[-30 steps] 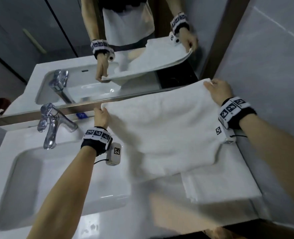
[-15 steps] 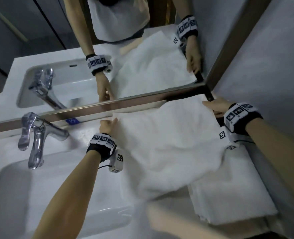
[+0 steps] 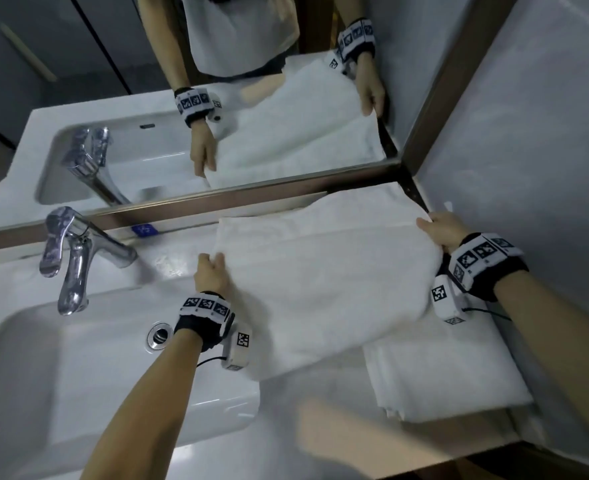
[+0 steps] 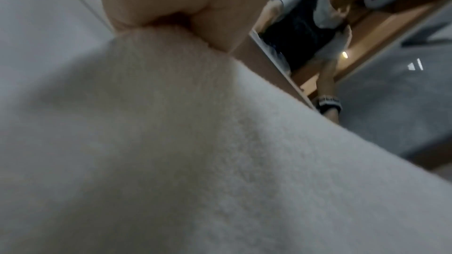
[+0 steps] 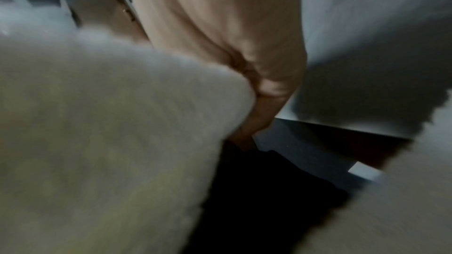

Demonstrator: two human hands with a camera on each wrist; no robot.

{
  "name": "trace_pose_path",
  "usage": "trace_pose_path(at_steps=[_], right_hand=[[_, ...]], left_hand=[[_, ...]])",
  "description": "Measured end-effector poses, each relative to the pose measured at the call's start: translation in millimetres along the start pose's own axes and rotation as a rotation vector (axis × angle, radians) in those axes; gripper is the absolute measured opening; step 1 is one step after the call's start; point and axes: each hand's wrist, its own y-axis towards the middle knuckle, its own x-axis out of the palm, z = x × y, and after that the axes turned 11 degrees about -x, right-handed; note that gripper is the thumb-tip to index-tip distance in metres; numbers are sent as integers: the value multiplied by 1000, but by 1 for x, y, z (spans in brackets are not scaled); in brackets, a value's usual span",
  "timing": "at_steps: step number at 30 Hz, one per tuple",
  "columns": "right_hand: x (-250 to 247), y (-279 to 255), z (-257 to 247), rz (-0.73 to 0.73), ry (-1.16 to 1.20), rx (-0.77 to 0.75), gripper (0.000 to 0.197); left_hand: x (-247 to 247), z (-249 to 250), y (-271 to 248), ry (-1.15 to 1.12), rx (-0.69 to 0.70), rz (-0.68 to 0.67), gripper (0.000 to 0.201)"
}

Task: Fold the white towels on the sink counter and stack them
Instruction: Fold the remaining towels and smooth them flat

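Both hands pinch the towel (image 3: 320,289) over the tabletop (image 3: 182,265), left hand (image 3: 210,271) and right hand (image 3: 442,230) at far corners (keep edges aligned); lay it flat beside the folded stack (image 3: 452,375).

Bathroom: sink (image 3: 78,393), faucet (image 3: 75,258), mirror (image 3: 120,98)

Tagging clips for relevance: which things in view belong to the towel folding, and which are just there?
Job:
- towel, gripped at its far corners by left hand and right hand
- folded towel, partly under it
- counter

Just there:
- faucet
- basin with drain
- mirror
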Motion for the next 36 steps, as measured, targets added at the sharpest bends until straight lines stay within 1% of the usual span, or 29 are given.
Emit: trace_pose_path(at_steps=[1, 2, 3, 4, 5, 6, 7, 8, 9, 10, 12, 15, 18, 21, 24, 25, 28, 29, 31, 33, 36], right_hand=[[0, -1, -1, 30, -42, -22, 36], [1, -1, 1, 27, -75, -32, 36], [1, -1, 3, -12, -90, -29, 37], [1, -1, 6, -68, -87, -21, 37], [1, -1, 7, -120, -66, -10, 35], [0, 0, 8, -150, -32, 1, 32], [-1, 2, 7, -163, -11, 7, 28], [-3, 3, 4, -165, -6, 16, 29], [-4, 4, 2, -170, -14, 22, 31], [-4, 5, -1, -177, -25, 19, 31], [-4, 11, -3, -189, -62, 8, 30], [0, 13, -1, -196, -157, 3, 40], [2, 19, 5, -178, -143, 15, 42], [1, 23, 8, -185, -69, 11, 33], [1, 25, 13, -185, -82, -34, 29], [0, 25, 16, -183, -85, -35, 30], [-2, 25, 20, -191, -89, -18, 34], [-3, 26, 20, -196, -92, -21, 33], [-4, 27, 19, -208, -41, -16, 34], [-6, 30, 14, -218, 31, 25, 40], [-5, 39, 4, -167, 14, 51, 45]], left_hand=[[2, 2, -1, 53, -26, -4, 26], [5, 3, -2, 110, -64, -30, 32], [7, 6, -4, 166, -108, -47, 41], [9, 9, -7, 236, -123, -26, 49], [11, 14, -8, 336, -74, 46, 52], [13, 19, -10, 450, 37, 146, 48], [15, 25, -13, 549, 173, 219, 44], [19, 33, -13, 601, 316, 242, 44], [25, 42, -15, 614, 437, 186, 45], [32, 51, -15, 594, 542, 95, 45], [50, 74, -11, 572, 714, -74, 41], [68, 98, -6, 631, 825, -197, 43], [89, 117, 6, 671, 853, -294, 43], [104, 128, 12, 707, 844, -328, 39], [113, 132, 15, 666, 825, -295, 24], [115, 132, 15, 670, 829, -273, 21], [119, 132, 13, 704, 866, -178, 22], [120, 132, 12, 696, 865, -165, 22], [123, 131, 10, 663, 843, -204, 25], [126, 132, 9, 627, 828, -242, 32], [130, 133, 9, 627, 855, -209, 33]])
